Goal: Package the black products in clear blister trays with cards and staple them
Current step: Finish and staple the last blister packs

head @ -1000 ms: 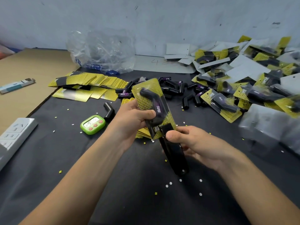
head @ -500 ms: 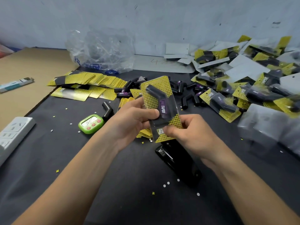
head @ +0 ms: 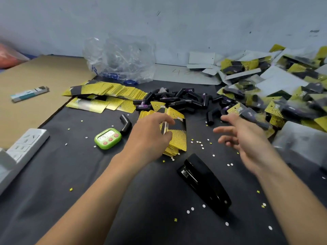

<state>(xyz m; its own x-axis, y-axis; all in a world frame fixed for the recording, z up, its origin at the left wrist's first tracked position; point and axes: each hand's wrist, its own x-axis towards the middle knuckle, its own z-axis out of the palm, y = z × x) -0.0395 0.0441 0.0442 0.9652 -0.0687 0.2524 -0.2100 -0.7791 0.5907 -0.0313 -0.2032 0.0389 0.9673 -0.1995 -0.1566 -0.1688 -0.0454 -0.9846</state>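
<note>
The left hand is being held over the stack of yellow cards, its fingers being curled down so that the lifted edge of the top cards is being pinched between them and the thumb. The right hand is being held above the surface, its fingers being spread with nothing gripped. Just beyond the right fingertips the heap of finished blister packs is lying, with clear blister trays to their right. The loose black products are lying in a pile just beyond the left fingers, and a single black product is lying just left of them beside a green timer. The black stapler is lying nearer the person than either set of fingers, between the two wrists, being touched by neither hand. Fanned cards are lying farther left of the left fingers.
</note>
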